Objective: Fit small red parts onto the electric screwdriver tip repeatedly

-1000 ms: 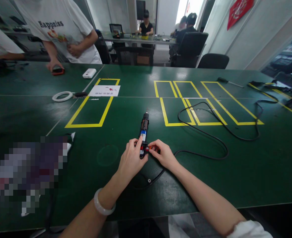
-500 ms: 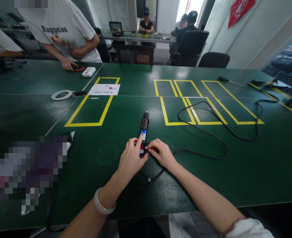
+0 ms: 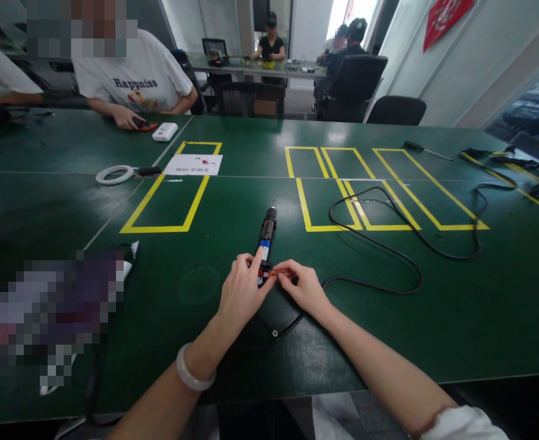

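Observation:
An electric screwdriver (image 3: 267, 231) lies on the green table in front of me, its bit pointing away. Part of its casing is off, so a silver motor with a blue band shows. My left hand (image 3: 242, 288) grips its rear end, the index finger stretched along the motor. At the right side of that rear end, my right hand (image 3: 304, 286) pinches a small orange-red piece (image 3: 272, 274), perhaps a wire; its exact kind is too small to make out. Fingers hide much of the screwdriver's back part.
A black cable (image 3: 374, 287) loops to the right. Yellow tape outlines (image 3: 154, 230) mark the table, with a paper label (image 3: 194, 164) on one. A white cable coil (image 3: 114, 175) lies left, a screwdriver (image 3: 428, 150) far right. Across the table a person's hand (image 3: 127, 117) touches an orange-black device.
The orange-red piece now shows between my right fingertips, and that hand has shifted slightly. The person across the table has lowered and moved right.

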`<state>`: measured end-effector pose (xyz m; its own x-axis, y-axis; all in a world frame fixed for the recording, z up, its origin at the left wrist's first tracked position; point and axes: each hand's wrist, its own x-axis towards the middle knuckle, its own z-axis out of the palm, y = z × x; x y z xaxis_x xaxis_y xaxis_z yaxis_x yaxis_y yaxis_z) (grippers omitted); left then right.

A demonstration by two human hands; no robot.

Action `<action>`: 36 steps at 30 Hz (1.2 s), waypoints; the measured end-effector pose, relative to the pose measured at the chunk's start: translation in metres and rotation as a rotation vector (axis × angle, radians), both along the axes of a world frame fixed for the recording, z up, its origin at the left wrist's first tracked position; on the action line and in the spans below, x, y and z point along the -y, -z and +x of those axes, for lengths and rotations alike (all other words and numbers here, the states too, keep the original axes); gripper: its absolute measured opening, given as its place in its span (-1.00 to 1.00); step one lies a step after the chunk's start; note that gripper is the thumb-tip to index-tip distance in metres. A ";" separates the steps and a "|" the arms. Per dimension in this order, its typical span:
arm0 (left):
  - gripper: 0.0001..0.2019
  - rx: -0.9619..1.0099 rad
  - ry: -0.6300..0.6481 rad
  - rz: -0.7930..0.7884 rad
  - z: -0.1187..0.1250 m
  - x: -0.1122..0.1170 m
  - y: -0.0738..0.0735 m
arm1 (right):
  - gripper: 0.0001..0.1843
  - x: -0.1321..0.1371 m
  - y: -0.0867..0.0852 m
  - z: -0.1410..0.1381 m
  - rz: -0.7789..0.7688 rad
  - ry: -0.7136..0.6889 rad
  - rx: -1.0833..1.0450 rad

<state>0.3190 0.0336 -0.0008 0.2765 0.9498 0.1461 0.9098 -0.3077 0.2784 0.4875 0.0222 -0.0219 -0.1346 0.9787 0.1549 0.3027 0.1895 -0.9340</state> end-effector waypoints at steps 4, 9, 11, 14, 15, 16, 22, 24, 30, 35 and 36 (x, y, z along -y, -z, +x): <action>-0.38 -0.023 -0.006 -0.012 -0.001 -0.001 -0.001 | -0.85 -0.002 0.002 0.003 -0.079 0.002 -0.101; -0.38 -0.067 0.003 -0.017 -0.009 -0.003 -0.005 | -0.84 -0.008 0.006 0.016 -0.129 0.053 -0.150; -0.39 -0.089 0.002 -0.017 -0.016 -0.004 -0.006 | -0.83 -0.011 0.007 0.022 -0.177 0.073 -0.203; -0.39 -0.133 -0.014 -0.030 -0.033 -0.010 -0.009 | -0.80 -0.016 0.007 0.030 -0.223 0.085 -0.257; -0.39 -0.152 -0.025 -0.036 -0.040 -0.013 -0.009 | -0.79 -0.017 0.007 0.032 -0.236 0.083 -0.270; -0.38 -0.172 -0.038 -0.043 -0.048 -0.016 -0.010 | -0.78 -0.017 0.007 0.033 -0.249 0.082 -0.284; -0.34 -0.322 -0.151 -0.049 -0.110 -0.049 -0.010 | -0.76 -0.016 0.001 0.035 -0.308 0.059 -0.379; -0.34 -0.354 -0.200 -0.053 -0.132 -0.062 -0.009 | -0.76 -0.015 -0.001 0.034 -0.315 0.055 -0.387; -0.37 -0.349 -0.332 -0.047 -0.180 -0.090 -0.013 | -0.73 -0.013 -0.001 0.031 -0.336 0.025 -0.373; -0.41 -0.363 -0.374 0.055 -0.191 -0.094 -0.017 | -0.71 -0.013 0.001 0.030 -0.354 0.002 -0.367; -0.44 -0.376 -0.369 0.091 -0.191 -0.093 -0.017 | -0.71 -0.013 0.001 0.030 -0.356 0.000 -0.367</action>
<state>0.1282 0.1270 0.0159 -0.0247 0.9820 0.1872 0.9939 0.0442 -0.1008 0.5177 0.0351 -0.0232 -0.1335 0.9794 -0.1512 -0.0572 -0.1599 -0.9855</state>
